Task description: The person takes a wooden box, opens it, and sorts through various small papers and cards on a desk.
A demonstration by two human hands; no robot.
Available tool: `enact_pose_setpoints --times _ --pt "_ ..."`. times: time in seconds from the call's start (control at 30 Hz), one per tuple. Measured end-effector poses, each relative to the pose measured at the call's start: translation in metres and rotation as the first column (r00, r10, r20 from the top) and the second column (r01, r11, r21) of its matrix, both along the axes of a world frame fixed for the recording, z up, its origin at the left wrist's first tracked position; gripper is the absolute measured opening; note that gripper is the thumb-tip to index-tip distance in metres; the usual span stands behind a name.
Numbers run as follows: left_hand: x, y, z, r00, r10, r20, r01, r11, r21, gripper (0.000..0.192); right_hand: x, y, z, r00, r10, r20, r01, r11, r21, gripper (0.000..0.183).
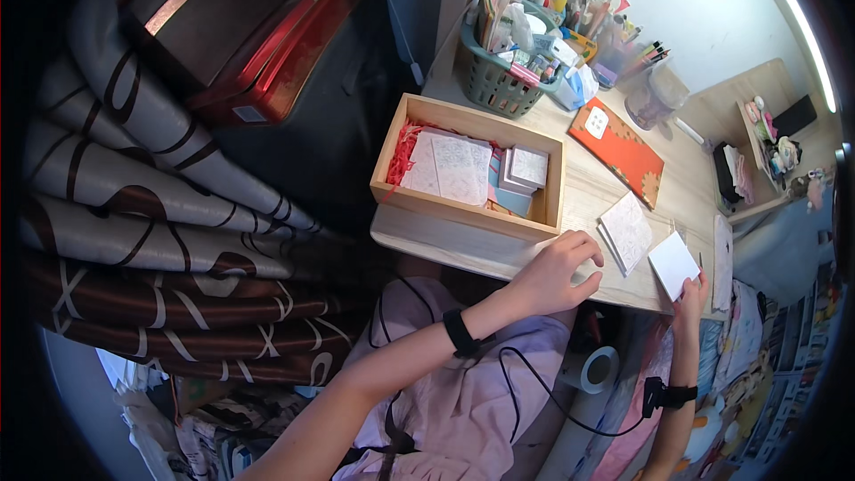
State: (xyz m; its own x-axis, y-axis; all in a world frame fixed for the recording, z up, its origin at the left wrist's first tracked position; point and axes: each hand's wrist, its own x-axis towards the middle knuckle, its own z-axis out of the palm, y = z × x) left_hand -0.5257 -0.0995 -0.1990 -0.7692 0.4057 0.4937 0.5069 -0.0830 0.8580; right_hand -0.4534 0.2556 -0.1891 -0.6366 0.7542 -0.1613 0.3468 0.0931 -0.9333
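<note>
In my right hand (691, 295) is a white square card (673, 266), gripped at its lower right corner near the desk's front edge. My left hand (566, 272) holds nothing, its thumb and fingers apart and slightly curled, close to the near right corner of a wooden box (467, 215). Between the hands lies a small stack of pale patterned square cards (628, 232). Inside the box are larger patterned sheets (454, 166), red shredded paper (403, 159) and a stack of small patterned squares (528, 167).
Behind the box stands a green plastic basket (504, 90) crammed with stationery. An orange decorated envelope (621, 150) lies on the wooden desk (461, 244), left of a wooden shelf unit (755, 77). A black cable (554, 397) crosses my lap. A patterned curtain (174, 214) hangs at left.
</note>
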Motion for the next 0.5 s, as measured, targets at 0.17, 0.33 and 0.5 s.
enact_pose_setpoints --times 0.17,0.33,0.5 --pt "0.001 0.004 0.005 1.000 -0.017 0.015 0.017 1.000 0.009 0.017 0.018 0.049 -0.015 0.988 0.150 0.031 -0.153 0.972 0.179 0.052" --pt "0.001 -0.001 0.001 1.000 0.011 0.015 -0.011 1.000 -0.009 0.017 -0.004 -0.017 0.001 0.976 0.219 0.005 -0.218 0.971 0.096 0.050" --pt "0.002 0.000 0.003 0.999 -0.007 0.044 0.007 1.000 -0.001 0.016 -0.014 -0.023 0.007 0.962 0.273 -0.016 -0.271 0.959 0.088 0.053"
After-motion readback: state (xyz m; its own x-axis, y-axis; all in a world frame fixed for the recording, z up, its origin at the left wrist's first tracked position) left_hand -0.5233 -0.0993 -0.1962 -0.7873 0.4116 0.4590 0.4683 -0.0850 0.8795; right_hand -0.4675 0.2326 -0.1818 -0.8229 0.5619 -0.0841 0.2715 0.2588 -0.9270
